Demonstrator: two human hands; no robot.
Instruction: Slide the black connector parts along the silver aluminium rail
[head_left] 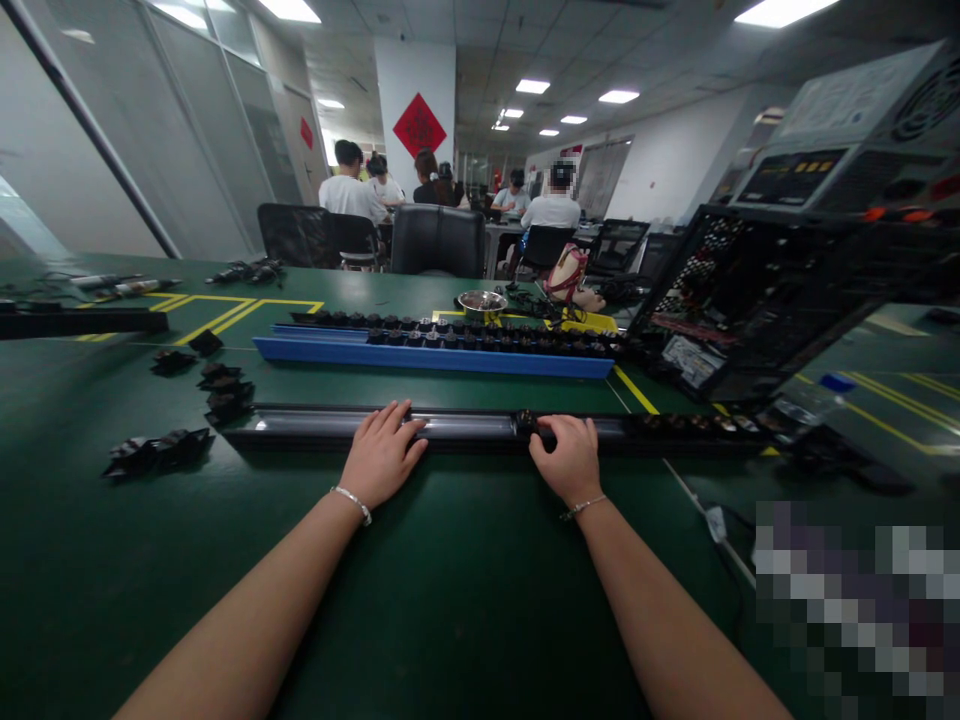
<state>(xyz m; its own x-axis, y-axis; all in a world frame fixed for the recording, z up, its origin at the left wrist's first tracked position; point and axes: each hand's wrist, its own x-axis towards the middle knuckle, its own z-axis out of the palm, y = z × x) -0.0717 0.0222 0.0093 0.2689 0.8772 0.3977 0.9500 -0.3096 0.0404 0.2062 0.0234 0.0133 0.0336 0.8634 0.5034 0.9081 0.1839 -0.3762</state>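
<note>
A long dark rail [465, 428] lies across the green table in front of me. My left hand [380, 455] rests on it with fingers stretched flat over its left-middle part. My right hand [568, 458] is curled, fingers closed on a small black part [524, 424] seated in the rail. More black parts sit in the rail's right stretch [697, 424]. Loose black parts [221, 390] lie in small heaps to the left, apart from both hands.
Beyond the rail lies a blue tray [435, 357] lined with rows of black parts. A metal bowl [481, 301] stands behind it. An open computer case [757, 300] stands at right. Several people sit at desks in the background, with black chairs [439, 240] at the table's far edge.
</note>
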